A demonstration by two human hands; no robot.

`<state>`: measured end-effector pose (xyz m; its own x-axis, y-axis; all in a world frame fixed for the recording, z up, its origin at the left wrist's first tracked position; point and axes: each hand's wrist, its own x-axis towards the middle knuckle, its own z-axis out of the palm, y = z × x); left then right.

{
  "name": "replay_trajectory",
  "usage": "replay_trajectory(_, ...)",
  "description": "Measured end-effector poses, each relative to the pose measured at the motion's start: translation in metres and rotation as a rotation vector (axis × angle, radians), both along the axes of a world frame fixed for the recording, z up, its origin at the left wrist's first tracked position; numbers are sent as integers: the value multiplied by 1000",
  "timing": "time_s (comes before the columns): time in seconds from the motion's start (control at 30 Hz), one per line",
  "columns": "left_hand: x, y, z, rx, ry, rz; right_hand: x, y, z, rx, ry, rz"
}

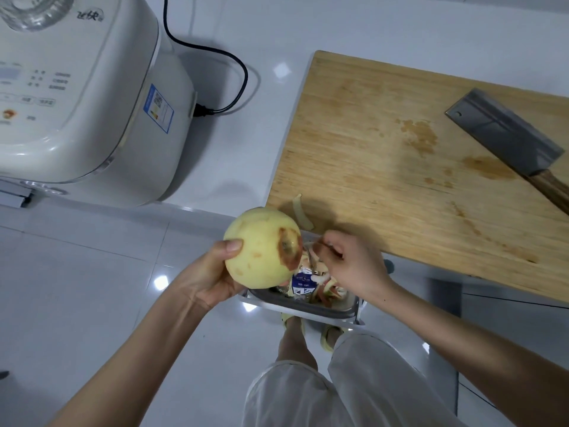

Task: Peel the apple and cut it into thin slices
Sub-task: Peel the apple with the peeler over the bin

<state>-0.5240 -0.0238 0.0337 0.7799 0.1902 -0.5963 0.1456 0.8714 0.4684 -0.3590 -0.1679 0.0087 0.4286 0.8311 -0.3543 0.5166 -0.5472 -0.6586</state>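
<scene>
The left hand (215, 278) is cupping the apple (261, 241) from below and behind, its grip curling around the fruit with the thumb pressing on the near side. The apple is hanging in the air over a bin (308, 306) of peelings, just off the near corner of the cutting board (385, 149). Nearly all of it is showing pale, bare flesh; only a ring of red-brown skin around the stem dimple is waiting to come off. That patch is facing right, so the core axis is lying roughly level and pointing at the right hand (354, 266), which is just beside it and the nearer one for the job. The right grip is pinching a thin, blurred metal tool, probably a peeler (313, 262). The knife (505, 134) is lying on the board's far right, well apart from both hands.
</scene>
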Motion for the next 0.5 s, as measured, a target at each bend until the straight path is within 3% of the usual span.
replay_trajectory(0.07,0,-4,-2,45,23,5,3,3,1,-71,328,-178)
replay_trajectory(0.17,0,-9,-1,152,0,22,3,8,10,-249,1018,-598)
replay_trajectory(0.27,4,-14,3,319,-28,-28,-4,13,17,-278,1413,-693)
replay_trajectory(0.33,8,-21,7,461,29,-67,-8,18,23,-247,1499,-735)
replay_trajectory(0.4,11,-25,9,594,78,-131,-8,20,20,-216,1457,-802)
replay_trajectory(0.5,8,-27,12,608,100,-239,-3,19,18,-192,1339,-855)
